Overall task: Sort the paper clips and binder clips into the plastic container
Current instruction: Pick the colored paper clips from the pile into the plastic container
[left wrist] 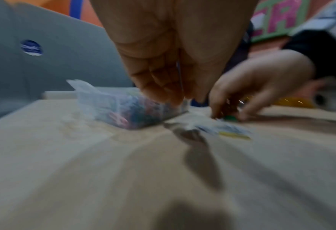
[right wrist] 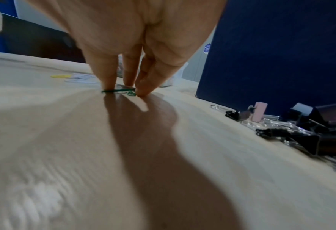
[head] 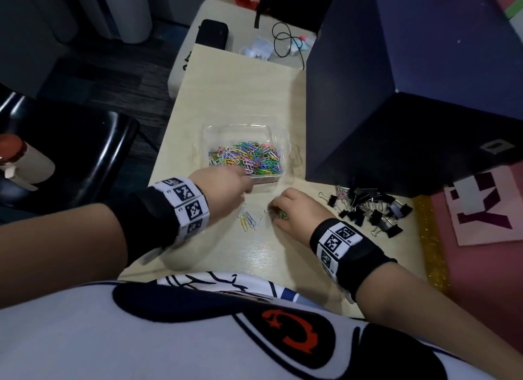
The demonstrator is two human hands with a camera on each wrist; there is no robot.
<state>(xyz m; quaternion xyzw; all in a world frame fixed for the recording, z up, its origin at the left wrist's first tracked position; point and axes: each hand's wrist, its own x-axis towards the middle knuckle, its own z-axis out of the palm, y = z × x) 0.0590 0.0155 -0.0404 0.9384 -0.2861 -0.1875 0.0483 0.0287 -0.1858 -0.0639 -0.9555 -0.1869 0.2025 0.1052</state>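
A clear plastic container on the pale table holds a heap of coloured paper clips. My left hand hovers at its near edge, fingers bunched against the thumb. It seems to pinch a thin paper clip, though that view is blurred. My right hand is down on the table, pinching a green paper clip. Several loose paper clips lie between the hands. Black binder clips are piled at the right.
A tall dark blue box stands right of the container, close behind the binder clips. A black pouch and a cable lie at the table's far end. A black chair is off the left edge.
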